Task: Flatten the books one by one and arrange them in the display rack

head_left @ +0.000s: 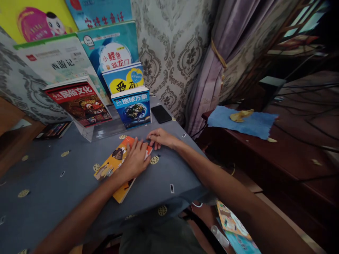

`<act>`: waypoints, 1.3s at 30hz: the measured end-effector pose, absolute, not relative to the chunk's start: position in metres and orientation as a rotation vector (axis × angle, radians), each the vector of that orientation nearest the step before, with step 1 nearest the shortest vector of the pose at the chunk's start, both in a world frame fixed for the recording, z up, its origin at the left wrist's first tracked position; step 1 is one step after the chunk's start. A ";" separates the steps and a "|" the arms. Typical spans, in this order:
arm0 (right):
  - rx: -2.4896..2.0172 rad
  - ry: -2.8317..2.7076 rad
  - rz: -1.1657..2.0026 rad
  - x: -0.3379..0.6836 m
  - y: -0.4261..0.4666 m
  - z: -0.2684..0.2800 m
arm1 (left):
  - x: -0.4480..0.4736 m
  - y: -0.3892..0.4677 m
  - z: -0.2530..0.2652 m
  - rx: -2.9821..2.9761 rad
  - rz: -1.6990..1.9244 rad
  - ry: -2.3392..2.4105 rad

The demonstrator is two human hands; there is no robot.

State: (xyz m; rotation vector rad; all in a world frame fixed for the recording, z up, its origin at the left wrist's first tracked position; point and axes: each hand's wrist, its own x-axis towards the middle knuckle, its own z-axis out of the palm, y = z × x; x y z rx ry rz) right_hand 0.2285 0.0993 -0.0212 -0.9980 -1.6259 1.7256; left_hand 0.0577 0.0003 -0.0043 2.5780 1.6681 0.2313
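An orange book (116, 157) with drawn figures on its cover lies at a slant on the dark blue-grey tablecloth (79, 176). Across its upper right part rests my left hand (136, 158), palm down with the fingers stretched out, hiding much of the cover. Just beyond the book's right end is my right hand (160, 137), its fingers loosely bent and apart, with nothing visible in them. Whether those fingertips touch the book, I cannot tell.
Behind the hands a clear acrylic stand (99, 132) carries several books, including a red one (79, 102) and a blue earth one (134, 111). A black phone (161, 114) lies right of it. Dark books (53, 130) lie left. A blue cloth (241, 121) covers part of the brown side furniture.
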 end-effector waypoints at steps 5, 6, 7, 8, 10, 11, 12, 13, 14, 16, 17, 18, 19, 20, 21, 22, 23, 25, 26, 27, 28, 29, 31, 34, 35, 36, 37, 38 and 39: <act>-1.047 -1.640 1.698 0.228 0.098 -0.017 | 0.061 -0.005 -0.006 2.624 0.237 1.756; -1.068 -1.644 1.691 0.227 0.097 -0.016 | 0.061 -0.005 -0.004 2.639 0.232 1.757; -1.088 -1.647 1.682 0.227 0.096 -0.015 | 0.062 -0.005 -0.002 2.650 0.224 1.755; -1.106 -1.648 1.671 0.226 0.096 -0.014 | 0.063 -0.005 0.000 2.656 0.215 1.754; -1.128 -1.647 1.653 0.226 0.095 -0.013 | 0.065 -0.006 0.005 2.652 0.204 1.755; -1.130 -1.648 1.649 0.226 0.095 -0.013 | 0.065 -0.006 0.008 2.644 0.200 1.757; -1.126 -1.650 1.646 0.226 0.096 -0.013 | 0.066 -0.007 0.010 2.636 0.194 1.757; -1.116 -1.651 1.646 0.226 0.096 -0.014 | 0.066 -0.007 0.013 2.627 0.189 1.758; -1.099 -1.653 1.652 0.227 0.096 -0.014 | 0.066 -0.007 0.014 2.618 0.188 1.760; -1.056 -1.647 1.666 0.227 0.097 -0.016 | 0.067 -0.007 0.017 2.604 0.193 1.761; -1.039 -1.643 1.674 0.227 0.098 -0.016 | 0.067 -0.007 0.018 2.598 0.198 1.764; -1.029 -1.640 1.680 0.228 0.098 -0.016 | 0.067 -0.006 0.019 2.592 0.200 1.770; -1.027 -1.638 1.684 0.228 0.098 -0.015 | 0.067 -0.006 0.019 2.588 0.192 1.777; -1.033 -1.635 1.684 0.228 0.098 -0.015 | 0.067 -0.006 0.020 2.586 0.179 1.784; -1.041 -1.632 1.683 0.228 0.098 -0.014 | 0.067 -0.006 0.020 2.586 0.167 1.787; -1.048 -1.631 1.683 0.228 0.098 -0.012 | 0.067 -0.006 0.020 2.586 0.160 1.788; -1.055 -1.628 1.681 0.228 0.097 -0.011 | 0.067 -0.006 0.020 2.587 0.161 1.784; -1.071 -1.623 1.676 0.229 0.096 -0.008 | 0.066 -0.006 0.019 2.591 0.188 1.774; -1.081 -1.621 1.672 0.229 0.095 -0.007 | 0.066 -0.005 0.019 2.596 0.206 1.771; -1.092 -1.618 1.666 0.230 0.095 -0.006 | 0.066 -0.005 0.018 2.604 0.219 1.770; -1.101 -1.612 1.657 0.230 0.095 -0.004 | 0.065 -0.005 0.018 2.612 0.224 1.769; -1.103 -1.606 1.649 0.230 0.095 -0.003 | 0.065 -0.005 0.018 2.620 0.220 1.769; -1.088 -1.589 1.621 0.231 0.095 -0.002 | 0.065 -0.006 0.018 2.628 0.192 1.777; -1.058 -1.555 1.553 0.232 0.097 0.000 | 0.066 -0.007 0.017 2.627 0.172 1.793; -1.042 -1.552 1.530 0.232 0.097 0.001 | 0.066 -0.007 0.016 2.632 0.178 1.794; -1.021 -1.555 1.514 0.232 0.097 0.001 | 0.066 -0.007 0.014 2.642 0.186 1.791; -0.995 -1.566 1.507 0.232 0.097 0.002 | 0.065 -0.007 0.013 2.655 0.194 1.789; -0.966 -1.585 1.507 0.232 0.097 0.002 | 0.065 -0.007 0.011 2.670 0.200 1.787; -0.941 -1.610 1.514 0.232 0.096 0.002 | 0.065 -0.006 0.009 2.684 0.206 1.785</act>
